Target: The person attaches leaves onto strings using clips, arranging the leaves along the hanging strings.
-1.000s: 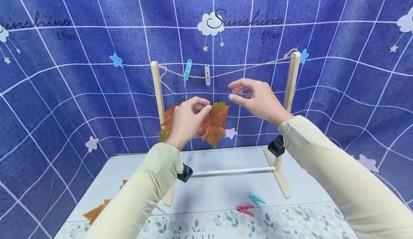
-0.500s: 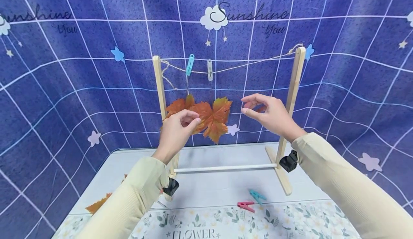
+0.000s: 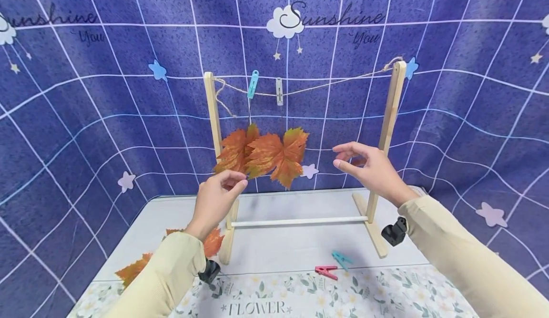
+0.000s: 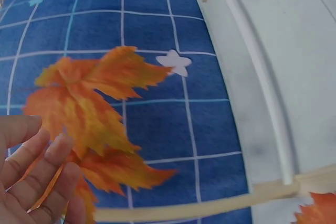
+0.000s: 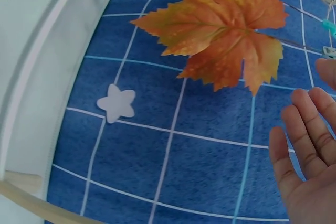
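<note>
Two orange artificial maple leaves hang by their stems from a twine line (image 3: 330,85). A blue clothespin (image 3: 253,84) clips the left leaf (image 3: 233,148); a grey clothespin (image 3: 279,91) clips the right leaf (image 3: 285,158), which partly covers its neighbour. Just below the left leaf is my left hand (image 3: 216,199), relaxed and holding nothing; its fingers overlap the leaves in the left wrist view. My right hand (image 3: 371,168), also bare with fingers loosely bent, floats to the right of the leaves, near the right post.
The twine runs between two wooden posts (image 3: 388,122) joined by a white rod (image 3: 300,222). On the table lie a red clothespin (image 3: 327,272), another blue clothespin (image 3: 342,259), and more leaves (image 3: 134,269) at the left, partly behind my left sleeve. A blue patterned curtain backs everything.
Both hands have drawn away from the hanging leaves. The left went down and to the left, the right down and to the right, uncovering the left leaf. The clipped leaves stay hanging.
</note>
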`<action>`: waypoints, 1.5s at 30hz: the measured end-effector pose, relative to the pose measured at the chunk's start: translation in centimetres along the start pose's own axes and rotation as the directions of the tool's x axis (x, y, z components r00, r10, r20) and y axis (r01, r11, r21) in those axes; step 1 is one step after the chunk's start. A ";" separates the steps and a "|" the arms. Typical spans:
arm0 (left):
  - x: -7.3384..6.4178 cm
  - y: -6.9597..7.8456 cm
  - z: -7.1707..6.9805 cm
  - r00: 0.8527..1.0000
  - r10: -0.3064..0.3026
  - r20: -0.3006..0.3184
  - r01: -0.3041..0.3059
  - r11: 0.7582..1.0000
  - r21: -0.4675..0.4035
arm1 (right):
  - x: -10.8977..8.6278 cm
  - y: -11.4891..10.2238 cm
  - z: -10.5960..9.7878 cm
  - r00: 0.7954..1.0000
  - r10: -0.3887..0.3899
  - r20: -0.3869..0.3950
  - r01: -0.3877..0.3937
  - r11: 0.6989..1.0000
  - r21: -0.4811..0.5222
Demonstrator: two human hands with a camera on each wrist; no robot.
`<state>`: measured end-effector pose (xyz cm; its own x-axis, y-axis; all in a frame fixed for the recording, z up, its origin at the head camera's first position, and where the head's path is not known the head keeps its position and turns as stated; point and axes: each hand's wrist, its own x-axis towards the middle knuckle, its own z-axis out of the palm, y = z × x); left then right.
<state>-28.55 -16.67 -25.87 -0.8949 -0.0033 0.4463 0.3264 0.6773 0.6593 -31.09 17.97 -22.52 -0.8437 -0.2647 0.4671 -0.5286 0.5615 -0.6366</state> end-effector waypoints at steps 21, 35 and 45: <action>-4.6 -7.8 -1.8 0.975 -0.220 0.016 0.217 0.971 0.096 | -4.3 5.1 1.4 0.996 0.085 0.000 -0.085 0.996 0.033; -6.9 -11.9 -1.1 0.955 -0.287 0.082 0.270 0.947 0.172 | -7.3 8.3 4.1 0.993 0.115 0.036 -0.118 0.988 0.102; -8.4 -14.0 -0.1 0.918 -0.338 0.208 0.292 0.930 0.222 | -9.0 9.4 5.6 0.985 0.157 0.066 -0.165 0.975 0.147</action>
<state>-25.55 -26.17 -38.84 -0.9950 -0.0787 0.0609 -0.0254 0.7922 0.6097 -28.96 21.23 -36.13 -0.9205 -0.2242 0.3201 -0.3901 0.4762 -0.7881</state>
